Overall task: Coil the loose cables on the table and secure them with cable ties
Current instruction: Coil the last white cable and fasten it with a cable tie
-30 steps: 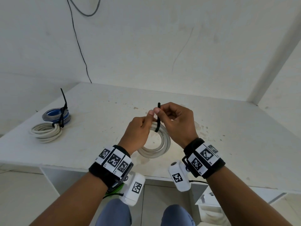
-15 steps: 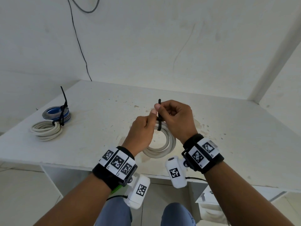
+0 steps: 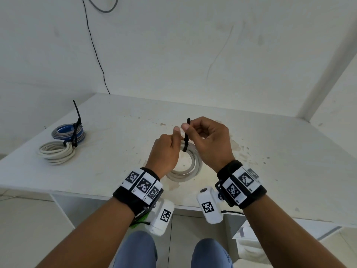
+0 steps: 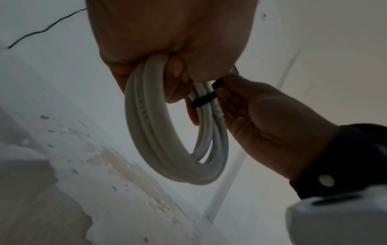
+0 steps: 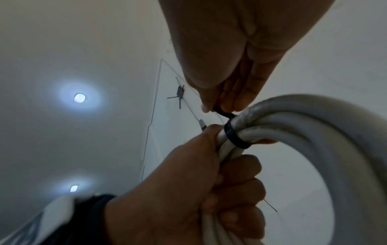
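Head view: over the near middle of the white table [image 3: 270,151] the left hand [image 3: 164,151] grips a white coil [image 3: 191,167], its fingers curled round the strands, thumb up. The coil hangs as a ring, its lower arc near or on the tabletop; which, I cannot tell. The right hand [image 3: 208,144] pinches a black tie [image 3: 186,136] between thumb and forefinger. The tie's tail stands almost upright, tip up and away from the person, its lower end looped round the coil's top. On the table's far left lie two bound coils, one grey-blue [image 3: 68,132] and one white [image 3: 56,152], touching, a black tie tail sticking up from them.

Left wrist view: the coil [image 4: 159,149] is several turns of thick, smooth white cable, gathered in the left hand [image 4: 167,41]. The tie [image 4: 204,100] crosses the strands as a narrow black band, beside the right hand [image 4: 261,124].

Right wrist view: the tie [image 5: 236,137] rings the bundle closely, its tail running up into the right hand's [image 5: 230,58] pinching fingertips. The left hand [image 5: 188,190] is clenched on the coil [image 5: 314,126] just below the band.
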A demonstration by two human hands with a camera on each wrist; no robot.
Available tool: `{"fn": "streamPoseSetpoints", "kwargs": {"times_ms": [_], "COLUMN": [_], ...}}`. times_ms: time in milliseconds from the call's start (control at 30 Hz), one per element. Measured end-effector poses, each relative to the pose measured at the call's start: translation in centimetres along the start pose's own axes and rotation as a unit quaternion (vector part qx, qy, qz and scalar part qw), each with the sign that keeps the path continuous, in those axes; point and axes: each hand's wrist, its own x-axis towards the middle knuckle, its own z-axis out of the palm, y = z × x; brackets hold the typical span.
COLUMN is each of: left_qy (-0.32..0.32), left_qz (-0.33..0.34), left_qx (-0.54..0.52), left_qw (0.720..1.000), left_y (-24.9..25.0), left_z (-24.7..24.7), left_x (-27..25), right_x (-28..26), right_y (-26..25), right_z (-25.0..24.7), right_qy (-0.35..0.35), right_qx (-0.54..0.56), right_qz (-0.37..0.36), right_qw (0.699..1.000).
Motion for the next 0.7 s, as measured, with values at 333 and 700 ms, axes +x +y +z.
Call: {"fn": "streamPoseSetpoints", "kwargs": {"times_ms": [333, 700], "left_qy": [-0.001, -0.021], "left_qz": [-0.024, -0.187], "left_qx": [0.012, -0.272], "left_qw": [1.000, 0.944], "left_y": [-0.8, -1.0], "left_z": [-0.3, -1.5], "left_x": [-0.5, 0.5], "right_x": [-0.9, -1.0], "right_y": [-0.1, 2.8], "right_z": [0.5, -1.3], "right_qy": [-0.039, -0.171], "right_qx": [0.000, -0.072], "right_qz": [-0.038, 0.097], "right_qw": [0.999, 0.978]}}
